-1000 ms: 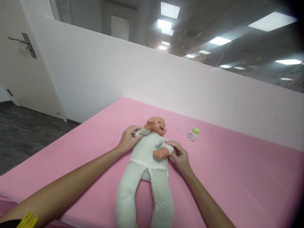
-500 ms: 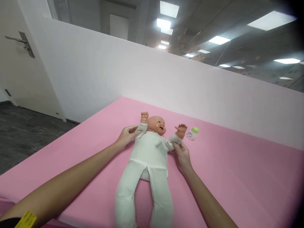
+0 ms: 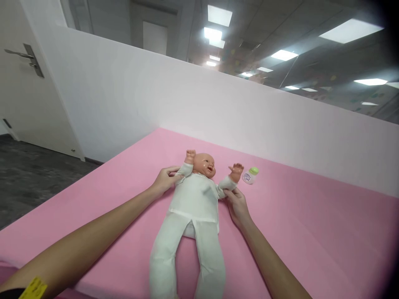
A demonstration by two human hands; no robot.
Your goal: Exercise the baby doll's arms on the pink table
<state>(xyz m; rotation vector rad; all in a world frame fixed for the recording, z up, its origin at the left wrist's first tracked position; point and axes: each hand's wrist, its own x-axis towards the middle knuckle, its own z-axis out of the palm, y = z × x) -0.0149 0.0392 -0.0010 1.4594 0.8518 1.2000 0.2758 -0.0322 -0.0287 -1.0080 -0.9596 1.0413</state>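
A baby doll (image 3: 195,199) in a white cloth suit lies on its back on a pink-covered table (image 3: 109,199), its head away from me and turned to the right. Its bare plastic hands stick up on either side of the head. My left hand (image 3: 165,180) is closed on the doll's sleeved arm on the left, fingers and thumb around the upper part. On the other side, my right hand (image 3: 237,203) pinches the doll's sleeved arm near the elbow. The doll's feet run out of view at the bottom.
A small bottle (image 3: 250,176) with a green cap stands or lies just right of the doll's raised hand; I cannot tell which. Behind the table runs a low white wall (image 3: 202,99). A door (image 3: 34,83) and dark floor (image 3: 37,178) are at the left.
Both hands keep their hold on the doll's arms. The whole view has shifted slightly; otherwise the doll and the bottle look the same.
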